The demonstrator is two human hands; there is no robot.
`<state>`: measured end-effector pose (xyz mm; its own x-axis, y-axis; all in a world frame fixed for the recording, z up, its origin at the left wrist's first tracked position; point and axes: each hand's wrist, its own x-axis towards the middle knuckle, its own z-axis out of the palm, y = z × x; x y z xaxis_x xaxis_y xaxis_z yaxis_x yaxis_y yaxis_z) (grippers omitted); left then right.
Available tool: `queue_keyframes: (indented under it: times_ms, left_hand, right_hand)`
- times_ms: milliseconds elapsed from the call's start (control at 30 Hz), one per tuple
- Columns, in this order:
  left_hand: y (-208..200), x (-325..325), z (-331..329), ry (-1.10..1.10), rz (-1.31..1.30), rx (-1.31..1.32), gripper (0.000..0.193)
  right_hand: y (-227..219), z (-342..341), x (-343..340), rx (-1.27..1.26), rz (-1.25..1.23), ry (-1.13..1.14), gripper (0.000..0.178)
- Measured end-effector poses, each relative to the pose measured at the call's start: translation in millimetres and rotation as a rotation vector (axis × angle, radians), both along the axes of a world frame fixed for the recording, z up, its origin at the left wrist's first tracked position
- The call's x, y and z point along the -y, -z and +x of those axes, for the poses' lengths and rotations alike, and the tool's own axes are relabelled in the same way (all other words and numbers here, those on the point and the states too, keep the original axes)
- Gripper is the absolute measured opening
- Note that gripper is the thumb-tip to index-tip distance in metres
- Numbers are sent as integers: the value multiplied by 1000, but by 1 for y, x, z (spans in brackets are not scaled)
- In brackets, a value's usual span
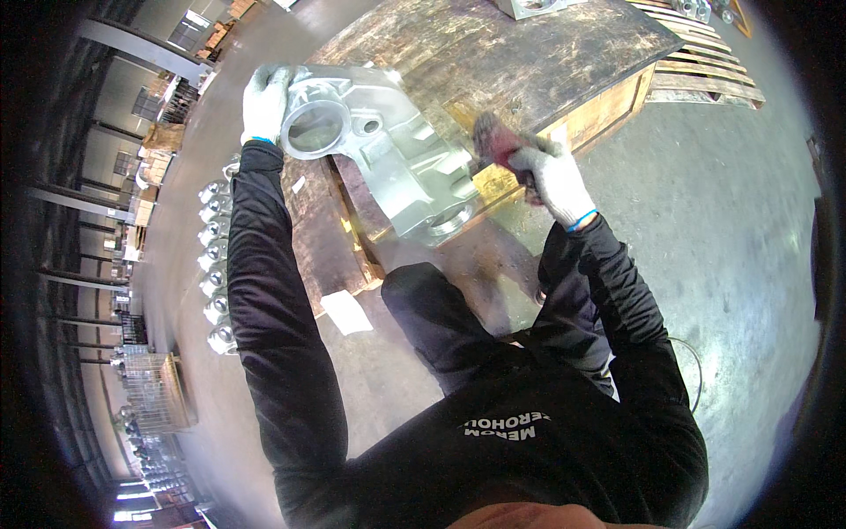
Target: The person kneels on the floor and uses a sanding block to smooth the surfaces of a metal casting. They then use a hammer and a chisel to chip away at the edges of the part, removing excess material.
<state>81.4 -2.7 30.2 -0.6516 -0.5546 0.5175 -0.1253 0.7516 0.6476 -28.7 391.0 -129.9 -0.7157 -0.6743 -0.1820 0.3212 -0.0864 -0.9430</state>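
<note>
A large silver-grey metal casting (405, 145) lies tilted over the near edge of a worn wooden workbench (493, 53). It has a big round opening at its left end, a small hole beside that, and another ring at its lower right end. My left hand (264, 101), in a white glove, grips the casting's left end by the round opening. To the right of the casting, my right hand (555, 181), also gloved, is closed around a dark red hand-held object (495, 139). That object is blurred by motion, so its kind cannot be made out, nor whether it touches the casting.
Several shiny metal parts (213, 256) stand in a row on the floor at left. A white sheet (346, 313) lies near my knee. Another casting (533, 7) sits at the bench's far side. Beyond its right end is a wooden pallet (705, 79). A thin cable (701, 370) curves at right.
</note>
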Motion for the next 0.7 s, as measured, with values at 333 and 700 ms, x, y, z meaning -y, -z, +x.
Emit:
queue_keyframes:
  times_ms: [333, 700]
  left_hand:
    - [0, -7, 7, -3, -123, 60, 26]
    - [-1, -10, 9, 57, 39, 4, 24]
  right_hand:
    - [34, 22, -4, -787, 204, -40, 48]
    - [-3, -146, 201, -564, 134, -107, 69]
